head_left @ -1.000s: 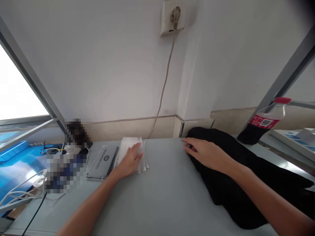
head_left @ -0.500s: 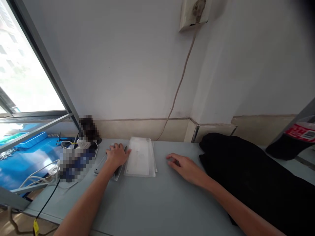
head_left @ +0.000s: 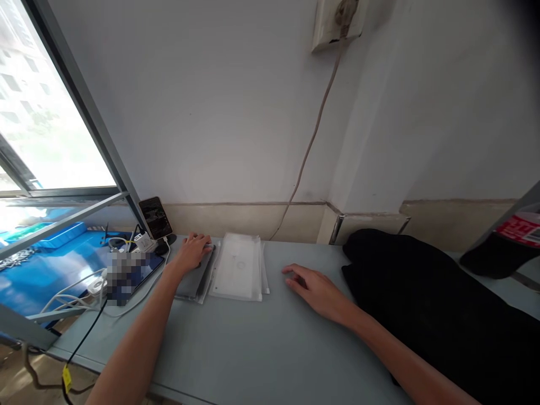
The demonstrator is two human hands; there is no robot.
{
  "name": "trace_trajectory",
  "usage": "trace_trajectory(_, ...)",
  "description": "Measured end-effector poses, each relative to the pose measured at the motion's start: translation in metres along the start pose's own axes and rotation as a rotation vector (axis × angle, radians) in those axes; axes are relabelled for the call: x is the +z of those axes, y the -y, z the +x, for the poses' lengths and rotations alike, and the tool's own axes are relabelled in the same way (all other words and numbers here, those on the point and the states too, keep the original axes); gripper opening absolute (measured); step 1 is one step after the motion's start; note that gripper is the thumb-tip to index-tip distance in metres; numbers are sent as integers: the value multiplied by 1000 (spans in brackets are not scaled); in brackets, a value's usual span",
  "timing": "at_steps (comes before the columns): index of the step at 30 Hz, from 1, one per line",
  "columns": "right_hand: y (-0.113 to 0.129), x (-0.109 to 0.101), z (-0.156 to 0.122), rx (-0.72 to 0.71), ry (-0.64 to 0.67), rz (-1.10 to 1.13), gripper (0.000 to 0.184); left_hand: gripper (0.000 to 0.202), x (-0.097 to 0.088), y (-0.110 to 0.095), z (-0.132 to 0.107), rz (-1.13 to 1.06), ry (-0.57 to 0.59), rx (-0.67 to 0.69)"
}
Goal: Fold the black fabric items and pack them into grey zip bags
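Note:
My left hand [head_left: 192, 253] rests on the upper part of a dark grey flat item [head_left: 189, 285], palm down with fingers reaching over it. A clear plastic edge shows along the item's right side; part of it is covered by my hand and forearm. Just to the right lie several translucent white zip pouches [head_left: 238, 270], loosely stacked, the lower ones poking out on the right. My right hand [head_left: 314, 287] lies on the grey table [head_left: 261, 349] right of the pouches, fingers loosely bent, thumb apart, holding nothing.
Black cloth [head_left: 422, 298] covers the table's right side, beside a dark drink bottle with a red label [head_left: 521, 229]. At left are a phone on a stand [head_left: 156, 218], a partly blurred tablet-like device [head_left: 143, 275], white cables and a metal frame [head_left: 80, 212].
My left hand has slid slightly left and away from me, with its fingers closer together. More of the dark grey item now shows. My right hand has stayed almost in place.

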State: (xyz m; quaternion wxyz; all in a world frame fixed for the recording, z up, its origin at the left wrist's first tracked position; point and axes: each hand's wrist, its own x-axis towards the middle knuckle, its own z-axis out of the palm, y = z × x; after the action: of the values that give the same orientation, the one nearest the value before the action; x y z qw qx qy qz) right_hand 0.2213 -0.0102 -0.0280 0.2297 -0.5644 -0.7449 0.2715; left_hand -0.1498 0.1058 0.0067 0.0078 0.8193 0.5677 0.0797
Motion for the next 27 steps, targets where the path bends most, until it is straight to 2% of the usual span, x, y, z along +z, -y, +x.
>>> trace_trajectory(3, 0, -1, 0, -4, 4, -3, 37, 35, -26, 6, -4, -99, -10, 58)
trace_trajectory(6, 2, -2, -1, -12, 7, -5, 37, 45, -63, 4, -13, -232, -28, 127)
trace_trajectory(8, 4, -4, -1, -18, -2, 22, 37, 47, -85, -7, -19, -428, -73, 164)
trace_trajectory(10, 8, -5, -2, -23, -16, 106, 39, 45, -94, -28, -25, -579, -38, 210)
trace_trajectory(12, 14, -5, -3, -33, -16, 277, 44, 44, -89, -57, -29, -676, 83, 270)
trace_trajectory(15, 27, -4, -7, -64, 51, 612, 54, 48, -64, -103, -36, -790, 259, 363)
trace_trajectory(18, 37, -2, -13, -89, 92, 725, 49, 43, -39, -138, -44, -846, 428, 456)
trace_trajectory(21, 40, 0, -15, -109, 30, 624, 41, 44, -29, -152, -52, -847, 453, 412)
trace_trajectory(24, 41, 0, -14, -111, -11, 583, 41, 45, -26, -154, -56, -907, 432, 357)
trace_trajectory(27, 43, 1, -13, -96, -20, 579, 42, 44, -19, -155, -56, -971, 433, 364)
